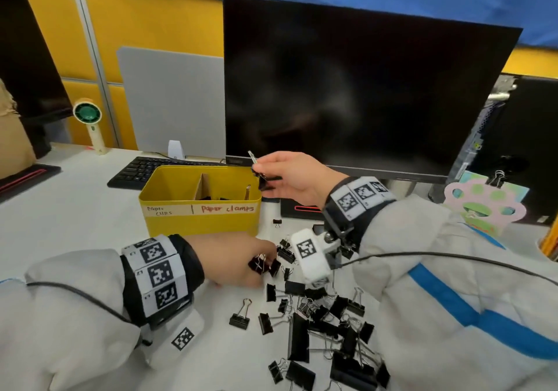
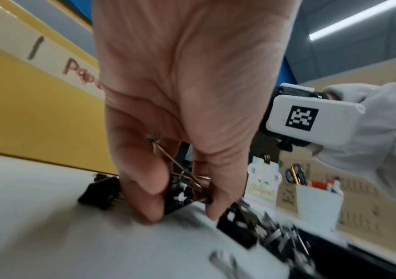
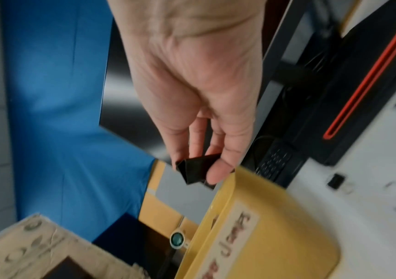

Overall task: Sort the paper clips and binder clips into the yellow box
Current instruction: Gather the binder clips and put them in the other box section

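The right hand (image 1: 297,179) pinches a black binder clip (image 1: 262,179) at the yellow box (image 1: 199,218) rim, so an early release risks dropping it outside onto the worktop (image 1: 75,218), while the left hand (image 1: 232,259) grips another clip (image 1: 260,265) from the pile.

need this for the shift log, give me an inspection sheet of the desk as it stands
surface: white desk, binder clip pile loose at front right
job's things: yellow box, cardboard divider, labelled paper clips and paper clamps; clips lie in the right compartment
clutter: keyboard, handheld fan, pen cup
grippers: left hand pinches a binder clip on the desk; right hand holds black clips over the box's right edge
cables: black wire across the right sleeve
surroundings: dark monitor, yellow partition
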